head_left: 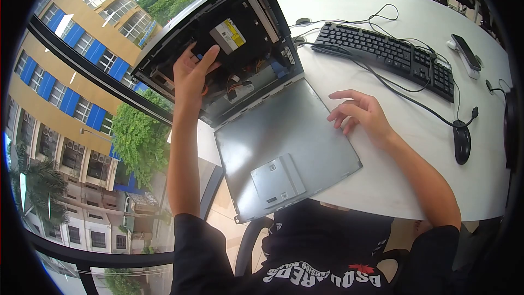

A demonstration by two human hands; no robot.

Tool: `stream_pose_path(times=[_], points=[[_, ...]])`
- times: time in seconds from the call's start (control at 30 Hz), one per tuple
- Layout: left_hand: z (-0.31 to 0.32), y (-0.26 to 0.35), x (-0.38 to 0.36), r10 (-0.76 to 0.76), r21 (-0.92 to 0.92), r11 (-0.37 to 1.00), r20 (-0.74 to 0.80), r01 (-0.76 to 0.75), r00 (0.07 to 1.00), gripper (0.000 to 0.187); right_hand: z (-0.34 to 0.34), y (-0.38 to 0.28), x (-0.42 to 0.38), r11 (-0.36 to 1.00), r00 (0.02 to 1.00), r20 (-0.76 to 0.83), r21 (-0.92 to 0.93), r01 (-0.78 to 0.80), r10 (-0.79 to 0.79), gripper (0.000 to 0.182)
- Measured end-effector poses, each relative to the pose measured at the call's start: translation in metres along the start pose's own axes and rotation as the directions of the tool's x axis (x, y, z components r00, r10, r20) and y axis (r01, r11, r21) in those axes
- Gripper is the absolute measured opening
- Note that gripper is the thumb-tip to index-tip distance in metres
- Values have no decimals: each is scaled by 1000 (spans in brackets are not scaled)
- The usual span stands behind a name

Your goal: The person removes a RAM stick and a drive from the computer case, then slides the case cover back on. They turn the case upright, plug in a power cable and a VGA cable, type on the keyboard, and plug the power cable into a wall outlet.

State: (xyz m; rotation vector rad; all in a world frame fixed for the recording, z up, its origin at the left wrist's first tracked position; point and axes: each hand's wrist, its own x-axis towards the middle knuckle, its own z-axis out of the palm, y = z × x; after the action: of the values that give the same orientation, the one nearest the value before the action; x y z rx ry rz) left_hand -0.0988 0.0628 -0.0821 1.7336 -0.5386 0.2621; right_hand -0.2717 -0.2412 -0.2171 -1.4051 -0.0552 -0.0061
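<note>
An opened black computer case (254, 38) stands at the table's left edge, its inside facing me. My left hand (192, 74) reaches into it, fingers bent and apart near a blue part beside the drive with a yellow label (228, 35); whether it grips anything is unclear. Loose cables show below the drive. A grey metal side panel (284, 131) lies flat in front of the case, with a smaller silver metal plate (278, 181) on its near part. My right hand (360, 113) hovers at the panel's right edge, fingers loosely spread and holding nothing.
On the white table (349, 5) are a black keyboard (382, 54) with cables across it, a black mouse (462, 142) and a phone (465, 53) on a white stand. A dark object (512, 128) is at the right edge. Windows are on the left, chairs behind.
</note>
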Motion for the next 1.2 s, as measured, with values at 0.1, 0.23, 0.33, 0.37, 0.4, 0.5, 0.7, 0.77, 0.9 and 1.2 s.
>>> stream_pose_path(times=[0.1, 0.23, 0.33, 0.37, 0.4, 0.5, 0.7, 0.77, 0.9, 1.2], points=[[-1, 1, 1, 20, 44, 999, 0, -20, 1000, 57, 0, 1, 1, 1000, 1000, 5, -1, -2, 2, 41], [0, -4, 2, 52, 42, 998, -24, -51, 998, 56, -2, 3, 2, 1000, 1000, 11, 8, -6, 6, 39], [0, -2, 1, 25, 75, 997, -23, -24, 999, 64, -2, 2, 1, 1000, 1000, 10, 15, -10, 10, 39], [-1, -1, 1, 6, 98, 995, -19, -4, 1000, 68, -2, 2, 1, 1000, 1000, 10, 16, -10, 10, 39], [0, -2, 1, 31, 83, 996, -14, -30, 999, 67, -3, 2, 1, 1000, 1000, 9, 15, -11, 11, 39], [1, -4, 1, 102, 71, 992, -15, -101, 995, 62, -3, 3, 2, 1000, 1000, 10, 14, -11, 11, 39], [-1, -5, 0, 167, 254, 956, -57, -147, 984, 57, -1, 3, 2, 1000, 1000, 5, 1, -5, 5, 39], [1, -7, 0, 227, 343, 922, -102, -180, 969, 58, -1, 3, 1, 1000, 1000, 5, -12, 4, -4, 40], [-8, 0, 2, 316, 764, 630, -91, -137, 944, 64, -1, 3, 1, 1000, 1000, 2, -14, -1, 1, 39], [-8, 5, -2, 380, 896, 433, -85, -96, 921, 60, -3, 5, 1, 1000, 1000, 13, -3, 7, -7, 37]])
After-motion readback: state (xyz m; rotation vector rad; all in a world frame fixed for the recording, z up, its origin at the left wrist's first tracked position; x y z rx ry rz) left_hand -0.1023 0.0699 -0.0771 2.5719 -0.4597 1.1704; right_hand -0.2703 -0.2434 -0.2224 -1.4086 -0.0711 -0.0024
